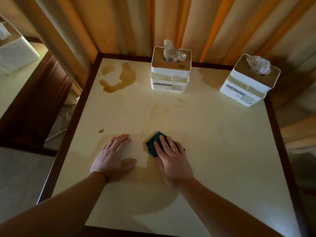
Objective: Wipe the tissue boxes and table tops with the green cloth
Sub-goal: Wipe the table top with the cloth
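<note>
Green cloth (154, 145) lies mid-table under the flat right hand (172, 158); left hand (112, 156) flat beside.

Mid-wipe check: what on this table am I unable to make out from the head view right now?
- Green cloth: mostly hidden beneath the right hand; its full shape is unclear.
- Table top under both palms and forearms: covered, so any stain there is unseen.
- Backs of both tissue boxes: face away from the camera.
- Small label print: too small to read beyond the heading.
- Table's near edge: cut off by the frame.

Cream table (213, 151); two tissue boxes (171, 74) (249, 81), green cloth (152, 146), brown stains (119, 77).
</note>
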`<state>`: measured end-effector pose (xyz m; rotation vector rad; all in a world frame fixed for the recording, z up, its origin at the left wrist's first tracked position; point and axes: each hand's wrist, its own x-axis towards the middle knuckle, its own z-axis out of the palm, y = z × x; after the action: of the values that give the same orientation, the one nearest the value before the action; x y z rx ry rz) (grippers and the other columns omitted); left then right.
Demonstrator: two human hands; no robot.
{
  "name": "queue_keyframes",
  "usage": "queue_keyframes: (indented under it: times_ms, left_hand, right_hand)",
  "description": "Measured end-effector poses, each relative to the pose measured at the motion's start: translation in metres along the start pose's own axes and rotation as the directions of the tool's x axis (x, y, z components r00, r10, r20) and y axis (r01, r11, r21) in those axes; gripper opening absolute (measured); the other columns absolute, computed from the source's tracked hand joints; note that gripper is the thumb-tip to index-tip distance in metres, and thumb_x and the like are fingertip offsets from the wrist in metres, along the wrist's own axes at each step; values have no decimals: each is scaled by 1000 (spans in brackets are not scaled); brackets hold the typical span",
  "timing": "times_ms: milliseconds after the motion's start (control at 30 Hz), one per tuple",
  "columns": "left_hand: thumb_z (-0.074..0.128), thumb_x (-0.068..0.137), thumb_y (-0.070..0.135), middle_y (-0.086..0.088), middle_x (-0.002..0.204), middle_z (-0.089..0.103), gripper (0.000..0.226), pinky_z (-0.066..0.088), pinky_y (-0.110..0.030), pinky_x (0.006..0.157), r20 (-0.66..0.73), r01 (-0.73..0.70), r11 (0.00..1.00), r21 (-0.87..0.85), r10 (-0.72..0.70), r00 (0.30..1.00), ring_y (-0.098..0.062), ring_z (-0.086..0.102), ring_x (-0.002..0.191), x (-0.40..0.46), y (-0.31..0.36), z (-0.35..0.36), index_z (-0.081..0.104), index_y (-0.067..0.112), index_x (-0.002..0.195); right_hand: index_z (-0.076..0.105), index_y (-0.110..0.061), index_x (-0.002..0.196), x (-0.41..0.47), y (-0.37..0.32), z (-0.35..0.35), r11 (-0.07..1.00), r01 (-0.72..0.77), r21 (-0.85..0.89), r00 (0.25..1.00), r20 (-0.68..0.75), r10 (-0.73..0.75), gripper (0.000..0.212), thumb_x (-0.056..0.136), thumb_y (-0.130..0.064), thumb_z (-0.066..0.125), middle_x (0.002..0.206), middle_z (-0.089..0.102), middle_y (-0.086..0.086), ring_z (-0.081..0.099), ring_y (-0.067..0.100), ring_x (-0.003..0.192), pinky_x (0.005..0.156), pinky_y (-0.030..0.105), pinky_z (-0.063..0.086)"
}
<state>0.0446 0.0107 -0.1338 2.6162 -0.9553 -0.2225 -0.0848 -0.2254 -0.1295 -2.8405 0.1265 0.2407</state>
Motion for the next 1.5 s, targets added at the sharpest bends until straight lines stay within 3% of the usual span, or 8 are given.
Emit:
queue_keyframes:
  times_ms: [267,400,667,800,933,1100,1333,1500]
  left_hand:
    - [58,80,69,2,153,47,83,30,-36,120,-37,-24,1000,-6,24,999,-21,42,141,2,-2,3,53,17,145]
    - [58,79,70,4,152,47,83,27,-32,120,-34,-10,1000,-3,10,999,-19,42,141,2,-2,2,52,20,145]
    - [57,81,72,4,154,44,83,25,-33,121,-10,-8,1000,17,8,1000,-19,39,143,1,-2,2,50,21,147]
    - [57,82,70,2,154,46,82,29,-35,119,-26,-21,1000,-1,21,999,-22,42,141,0,-1,2,52,18,145]
    - [56,83,70,2,155,44,81,30,-37,120,-20,-32,1000,-1,32,999,-22,40,142,0,-2,1,51,18,145]
    - [61,80,69,5,154,44,82,30,-37,121,-22,-11,1000,-21,11,1000,-19,39,142,2,-3,2,51,20,145]
    - [58,82,69,3,153,46,81,26,-34,120,-43,-37,999,16,38,998,-22,41,140,2,-7,7,54,18,145]
    - [66,81,66,1,152,48,80,23,-30,119,-46,-59,998,8,60,997,-23,43,138,2,-7,5,54,17,144]
  right_hand:
    - [49,-15,153,-29,121,-30,949,-314,-9,945,-93,312,58,106,-43,30,166,34,9,33,32,152,117,52,31]
    - [25,-23,164,26,130,-48,883,-469,-7,881,-70,468,56,111,-39,24,174,9,2,8,24,159,124,46,12]
    - [32,-22,162,37,14,-19,988,-150,-27,988,-41,149,60,105,-41,23,173,18,3,13,27,159,126,52,18]
    - [44,-19,157,-12,20,-5,998,-51,24,996,-74,53,56,107,-42,33,169,30,5,22,26,157,124,50,24]
    - [54,-14,150,-21,80,-14,950,-311,26,932,-188,310,55,104,-41,39,162,41,12,39,35,149,114,52,33]
    - [24,-29,165,33,122,-45,799,-595,80,788,-136,601,56,111,-43,26,175,7,-1,7,24,159,127,48,10]
    - [28,-26,164,128,53,-53,919,-392,46,912,-110,395,56,109,-38,29,174,11,0,10,22,159,125,42,12]
    - [30,-24,163,127,-22,-28,996,-89,1,995,-36,88,56,109,-40,33,174,14,0,12,23,159,125,46,14]
